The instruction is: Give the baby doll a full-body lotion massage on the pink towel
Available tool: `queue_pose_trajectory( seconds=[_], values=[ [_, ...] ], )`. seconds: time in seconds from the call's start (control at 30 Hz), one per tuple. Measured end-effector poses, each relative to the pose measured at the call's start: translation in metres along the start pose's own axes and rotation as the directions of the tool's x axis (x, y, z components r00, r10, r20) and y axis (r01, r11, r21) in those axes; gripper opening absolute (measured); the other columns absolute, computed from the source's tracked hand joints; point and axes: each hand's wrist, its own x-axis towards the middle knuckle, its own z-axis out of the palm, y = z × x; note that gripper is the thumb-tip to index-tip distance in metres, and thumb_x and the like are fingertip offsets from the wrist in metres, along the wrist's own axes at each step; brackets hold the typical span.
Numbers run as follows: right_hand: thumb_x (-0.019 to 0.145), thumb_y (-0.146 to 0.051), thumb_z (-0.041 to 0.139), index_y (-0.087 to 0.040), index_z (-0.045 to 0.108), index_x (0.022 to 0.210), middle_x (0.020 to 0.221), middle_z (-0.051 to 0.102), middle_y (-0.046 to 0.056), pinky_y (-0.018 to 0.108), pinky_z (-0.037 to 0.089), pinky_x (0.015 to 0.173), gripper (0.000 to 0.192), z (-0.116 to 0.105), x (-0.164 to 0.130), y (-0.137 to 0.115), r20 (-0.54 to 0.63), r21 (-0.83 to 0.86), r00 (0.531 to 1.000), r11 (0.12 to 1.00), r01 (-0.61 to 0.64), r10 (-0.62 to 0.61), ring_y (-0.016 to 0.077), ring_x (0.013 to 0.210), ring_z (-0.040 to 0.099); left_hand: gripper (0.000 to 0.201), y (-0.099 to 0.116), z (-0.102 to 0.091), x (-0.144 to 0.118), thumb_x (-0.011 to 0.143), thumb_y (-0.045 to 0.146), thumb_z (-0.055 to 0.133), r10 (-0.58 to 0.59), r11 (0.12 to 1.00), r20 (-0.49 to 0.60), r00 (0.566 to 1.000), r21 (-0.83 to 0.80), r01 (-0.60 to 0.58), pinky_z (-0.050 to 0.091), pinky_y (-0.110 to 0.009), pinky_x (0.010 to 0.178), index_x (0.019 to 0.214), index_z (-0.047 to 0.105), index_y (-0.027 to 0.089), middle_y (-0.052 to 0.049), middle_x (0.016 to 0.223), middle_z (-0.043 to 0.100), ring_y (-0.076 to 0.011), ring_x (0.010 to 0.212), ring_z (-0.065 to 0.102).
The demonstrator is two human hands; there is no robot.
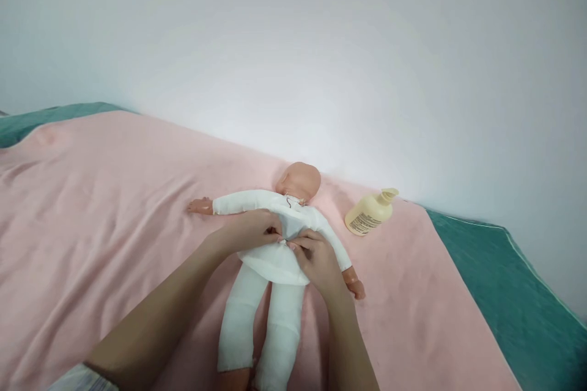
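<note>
Both of my hands are pinched shut on the front of a white garment [279,256] worn by a baby doll [275,244]. My left hand [250,231] comes in from the lower left, its fingertips [274,231] closed on the cloth at the middle of the doll's chest. My right hand [317,261] comes up from below, thumb and forefinger squeezed together on the same seam, so that the two hands meet fingertip to fingertip there. I cannot tell whether a small fastener sits between the fingers; the spot is too small to make out.

I see the doll lying on its back on a pink blanket [114,208], near the far edge where the blanket meets a pale wall [293,43]. Its bare head [299,180] points toward the wall and is turned to the left. One arm stretches out to the left, ending in a bare plastic hand; the other arm runs down to the right, just beside my right wrist. White trouser legs reach toward me and run off the bottom of the view.

A cream pump bottle [369,214] lies on its side on the blanket to the right of the doll's head, near it but not touching, its nozzle pointing up toward the wall. A teal cover [504,293] shows beneath the blanket at the right and again at the far left corner. A bit of my light sleeve [80,379] shows at the bottom left.
</note>
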Motion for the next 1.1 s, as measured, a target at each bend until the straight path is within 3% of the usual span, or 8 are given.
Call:
queue_pose_trajectory(
  seconds=[0.07,0.13,0.3,0.43,0.57,0.67,0.77,1.1],
  values=[
    [0.089,-0.020,0.054,-0.023,0.072,0.079,0.084,0.064,0.003,0.033,0.045,0.077,0.021,0.002,0.001,0.001,-0.012,0.015,1.000,1.000,0.012,-0.012,0.0186,0.081,0.058,0.016,0.003,-0.002,0.002,0.079,0.024,0.057,0.051,0.999,0.100,0.994,-0.002,-0.051,0.045,-0.031,0.066,0.070,0.069,0.019,-0.004,0.074,0.069,-0.0216,0.072,0.061],
    [0.090,-0.024,0.054,-0.022,0.069,0.076,0.082,0.062,0.003,0.031,0.045,0.073,0.021,0.003,0.002,0.003,-0.050,0.069,0.999,0.997,0.020,-0.016,0.0181,0.079,0.058,0.018,0.005,-0.004,0.004,0.082,0.024,0.053,0.069,0.998,0.099,0.993,-0.006,-0.069,0.044,-0.031,0.068,0.074,0.069,0.019,-0.004,0.079,0.069,-0.0209,0.074,0.061],
    [0.092,-0.031,0.053,-0.021,0.069,0.083,0.088,0.062,0.005,0.031,0.046,0.080,0.021,0.003,0.005,0.005,-0.217,0.196,0.976,0.979,0.064,-0.020,0.0189,0.087,0.059,0.024,0.002,-0.001,0.012,0.089,0.032,0.049,0.078,0.996,-0.100,0.992,-0.024,-0.081,0.045,-0.032,0.076,0.078,0.066,0.020,-0.003,0.082,0.066,-0.0198,0.082,0.058],
    [0.093,-0.031,0.048,-0.019,0.068,0.097,0.102,0.062,0.008,0.034,0.044,0.089,0.024,0.004,0.014,0.000,-0.328,0.194,0.945,0.980,0.044,0.022,0.0206,0.099,0.058,0.025,-0.004,0.008,0.015,0.094,0.033,0.045,0.150,0.988,-0.240,0.959,0.015,-0.151,0.042,-0.037,0.094,0.096,0.066,0.020,-0.006,0.103,0.066,-0.0213,0.102,0.057],
    [0.092,-0.027,0.043,-0.018,0.067,0.091,0.097,0.066,0.009,0.034,0.043,0.088,0.026,0.009,0.034,-0.009,-0.331,0.083,0.937,0.992,-0.094,0.116,0.0213,0.095,0.058,0.025,-0.011,0.017,0.016,0.094,0.033,0.045,0.186,0.981,-0.189,0.964,0.086,-0.173,0.039,-0.041,0.100,0.106,0.062,0.020,-0.007,0.110,0.066,-0.0234,0.110,0.054],
    [0.089,-0.019,0.042,-0.018,0.068,0.078,0.085,0.067,0.010,0.032,0.043,0.077,0.027,0.016,0.048,-0.012,-0.283,-0.094,0.939,0.969,-0.229,0.195,0.0216,0.083,0.058,0.024,-0.015,0.018,0.018,0.093,0.032,0.045,0.170,0.982,-0.136,0.976,0.104,-0.157,0.041,-0.043,0.098,0.104,0.063,0.019,-0.008,0.108,0.067,-0.0245,0.108,0.056],
    [0.089,-0.018,0.041,-0.019,0.066,0.074,0.083,0.066,0.012,0.032,0.041,0.074,0.030,0.022,0.053,-0.011,-0.303,-0.181,0.930,0.946,-0.270,0.207,0.0230,0.081,0.057,0.022,-0.016,0.017,0.019,0.093,0.031,0.046,0.160,0.984,-0.116,0.980,0.100,-0.149,0.042,-0.042,0.096,0.100,0.063,0.019,-0.007,0.105,0.068,-0.0243,0.105,0.057],
    [0.094,-0.027,0.041,-0.019,0.063,0.086,0.098,0.065,0.008,0.035,0.039,0.088,0.024,0.024,0.037,-0.001,-0.417,0.061,0.906,0.996,-0.060,0.080,0.0220,0.096,0.054,0.018,-0.016,0.023,0.019,0.093,0.029,0.046,0.155,0.987,-0.209,0.966,0.079,-0.141,0.041,-0.041,0.097,0.105,0.056,0.020,-0.008,0.111,0.062,-0.0238,0.109,0.055]
  ],
)
